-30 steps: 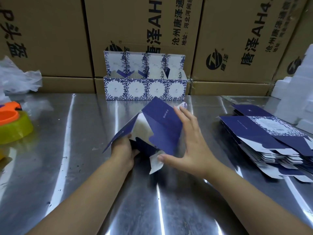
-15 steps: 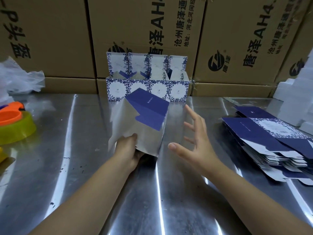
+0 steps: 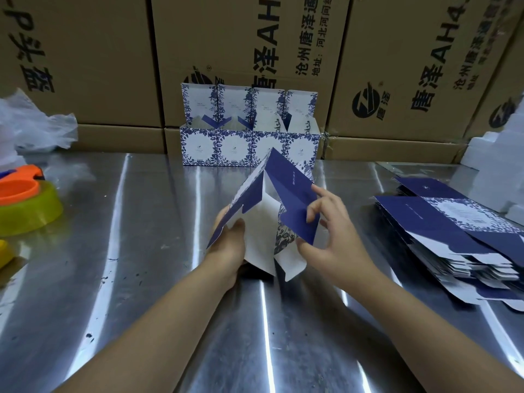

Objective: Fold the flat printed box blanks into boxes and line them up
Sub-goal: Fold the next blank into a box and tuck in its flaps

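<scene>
At the back of the counter: 4 folded boxes (image 3: 249, 144) stand side by side in 1 row, touching, lids up and open, against the cartons (image 3: 241, 38).
Done: those 4, by my count, are formed and lined up.
In hand: 1 blank (image 3: 266, 211) is held over the middle of the counter (image 3: 141, 279), half opened, white inside showing, flaps loose; it looks to me partway through folding.
Left hand (image 3: 229, 245): fingers clamped on the blank's left panel, thumb on the white inside.
Right hand (image 3: 331, 234): fingers pinched on the dark blue panel, thumb under its lower edge.
Left to do: a stack (image 3: 459, 242) of flat blanks lies to the right, well apart from the row; too many overlapping layers to count, so most of the job seems to remain.
Next, I'd guess: tuck the bottom flaps, then stand this box at the row's end as number 5.
Elsewhere: 1 yellow bowl (image 3: 31, 211), 1 plastic bag (image 3: 34, 123), white foam (image 3: 499, 165).
</scene>
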